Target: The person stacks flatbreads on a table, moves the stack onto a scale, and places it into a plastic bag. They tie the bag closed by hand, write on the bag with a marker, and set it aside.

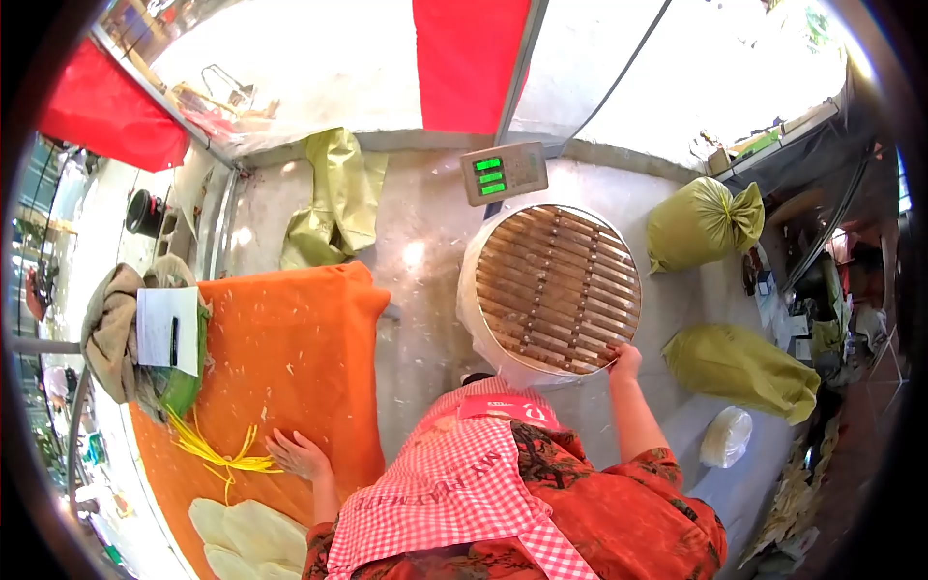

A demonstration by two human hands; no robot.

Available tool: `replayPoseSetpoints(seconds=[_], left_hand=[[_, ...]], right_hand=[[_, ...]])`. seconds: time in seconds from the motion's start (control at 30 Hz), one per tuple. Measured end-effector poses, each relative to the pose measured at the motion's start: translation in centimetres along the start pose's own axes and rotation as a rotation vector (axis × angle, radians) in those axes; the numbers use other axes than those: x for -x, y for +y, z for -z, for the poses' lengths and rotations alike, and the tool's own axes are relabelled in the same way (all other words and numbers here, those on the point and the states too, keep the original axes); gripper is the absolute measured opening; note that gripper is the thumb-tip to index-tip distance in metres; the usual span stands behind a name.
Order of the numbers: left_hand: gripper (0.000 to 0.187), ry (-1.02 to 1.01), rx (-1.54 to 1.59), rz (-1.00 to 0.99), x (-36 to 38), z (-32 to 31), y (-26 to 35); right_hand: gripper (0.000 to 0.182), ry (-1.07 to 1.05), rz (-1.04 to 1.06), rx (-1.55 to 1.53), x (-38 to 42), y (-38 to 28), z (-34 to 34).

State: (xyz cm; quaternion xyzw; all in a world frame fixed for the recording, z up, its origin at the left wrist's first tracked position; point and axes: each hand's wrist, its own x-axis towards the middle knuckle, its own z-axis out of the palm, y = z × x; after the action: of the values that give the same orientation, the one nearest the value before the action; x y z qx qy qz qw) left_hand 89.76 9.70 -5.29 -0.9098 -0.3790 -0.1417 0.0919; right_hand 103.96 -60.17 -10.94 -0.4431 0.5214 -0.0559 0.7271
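Note:
My right hand has its fingers closed over the near right rim of a round bamboo steamer tray with dark slats. Clear plastic shows around the tray's left and lower edge. Just behind the tray, a scale display glows with green digits; the scale's platform is hidden. My left hand is open, fingers spread, over the orange cloth on the table. Beside its fingertips lies a bunch of yellow strips. White rounded pieces rest nearer to me on the cloth.
A notepad with a black pen lies on the table's far left, by a brown cloth. On the floor are a tied yellow-green sack, another full sack, a limp sack and a white plastic-wrapped bundle.

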Motion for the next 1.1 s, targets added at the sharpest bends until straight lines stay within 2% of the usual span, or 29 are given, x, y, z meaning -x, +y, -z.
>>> replayPoseSetpoints(seconds=[0.1,0.13,0.23,0.3,0.37,0.43,0.5,0.53,0.63,0.73,0.8,0.87,0.9,0.93,1.0,1.1], left_hand=[[0.048,0.006,0.03,0.01,0.5,0.2,-0.4],[0.048,0.02,0.043,0.009,0.3,0.2,-0.5],[0.049,0.038,0.054,0.016,0.1,0.3,-0.3],[0.049,0.043,0.067,0.028,0.7,0.1,-0.2],[0.049,0.063,0.078,0.031,0.4,0.5,-0.1],[0.048,0.08,0.138,0.033,0.1,0.5,-0.6],[0.047,0.088,0.238,0.022,0.2,1.0,-1.2],[0.042,0.051,0.406,0.061,0.1,2.6,-1.3],[0.037,0.182,0.696,0.058,0.9,7.1,-3.3],[0.034,0.199,0.638,0.005,4.4,11.9,-7.9],[0.034,0.141,0.891,0.108,8.8,10.6,-12.9],[0.032,0.064,1.089,0.286,14.4,8.9,-17.0],[0.03,0.047,1.059,0.286,17.4,8.3,-18.9],[0.029,0.025,1.025,0.288,20.8,7.6,-20.8],[0.027,-0.012,1.183,0.499,26.8,6.0,-23.9],[0.025,-0.045,1.382,0.969,36.9,2.3,-28.6]], right_hand=[[0.045,-0.39,-0.029,-0.079,8.5,-4.7,-2.7],[0.058,-0.478,-0.043,-0.051,9.1,-5.4,-2.5],[0.06,-0.496,0.011,-0.117,10.8,-5.5,-3.2],[0.063,-0.609,0.015,-0.07,11.6,-5.2,-4.0],[0.065,-0.753,0.048,-0.058,15.9,-4.7,-9.1],[0.069,-0.978,-0.03,-0.005,17.3,-2.3,-14.2],[0.061,-1.083,-0.136,0.02,21.0,1.1,-20.4],[0.057,-1.13,-0.206,0.022,22.9,3.1,-23.4],[0.05,-1.267,-0.236,0.194,27.0,9.1,-31.1],[0.039,-1.267,-0.223,0.411,26.9,17.6,-36.5],[0.031,-1.222,-0.208,0.54,29.2,20.0,-37.4],[0.025,-1.156,0.016,1.034,31.2,20.7,-38.0],[0.024,-1.098,0.134,1.277,32.1,21.0,-38.1],[0.024,-1.06,0.244,1.324,32.0,21.8,-37.6],[0.023,-1.02,0.416,1.247,31.0,22.9,-37.5],[0.021,-0.973,0.568,1.139,31.4,24.1,-34.8]])
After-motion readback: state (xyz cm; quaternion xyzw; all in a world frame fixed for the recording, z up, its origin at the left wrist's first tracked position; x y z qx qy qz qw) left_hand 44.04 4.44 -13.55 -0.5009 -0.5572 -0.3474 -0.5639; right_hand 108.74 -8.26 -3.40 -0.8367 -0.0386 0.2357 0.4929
